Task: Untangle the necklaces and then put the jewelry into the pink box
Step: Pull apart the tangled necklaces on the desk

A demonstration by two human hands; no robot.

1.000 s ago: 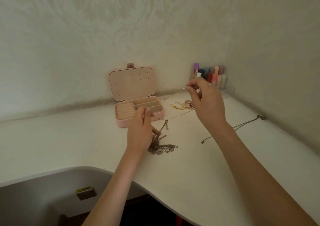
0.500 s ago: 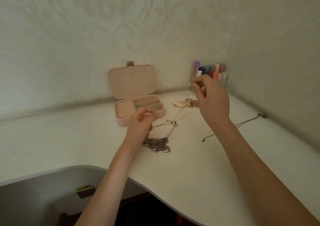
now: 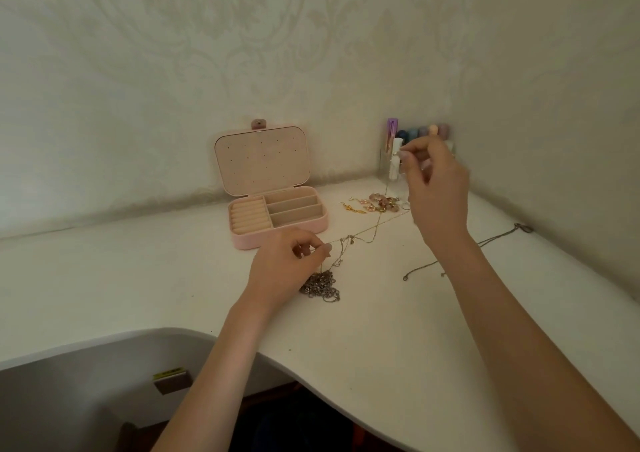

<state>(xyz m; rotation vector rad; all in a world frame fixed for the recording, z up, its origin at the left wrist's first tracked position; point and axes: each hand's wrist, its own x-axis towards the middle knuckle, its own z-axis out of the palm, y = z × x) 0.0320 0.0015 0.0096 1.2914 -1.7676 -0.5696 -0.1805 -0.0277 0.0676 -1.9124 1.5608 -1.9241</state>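
Observation:
The pink box (image 3: 242,242) stands open on the white desk, lid upright, its compartments holding nothing I can see. My left hand (image 3: 287,264) pinches a thin gold chain (image 3: 367,231) just in front of the box, above a heap of tangled silver chains (image 3: 320,285). My right hand (image 3: 436,188) is raised at the back right and pinches the chain's other end, so the chain runs slack between both hands. Gold and pink earrings (image 3: 369,205) lie behind the chain. A separate dark necklace (image 3: 485,243) is stretched out on the right.
A clear holder with coloured lipsticks (image 3: 420,136) stands in the wall corner behind my right hand. The desk's curved front edge (image 3: 194,332) cuts in at the lower left, with a dark gap below it. Patterned walls close the back and right sides.
My left hand has dropped lower toward the silver heap while keeping its pinch. My right hand drifted slightly right and down, and the thin chain now hangs looser between them.

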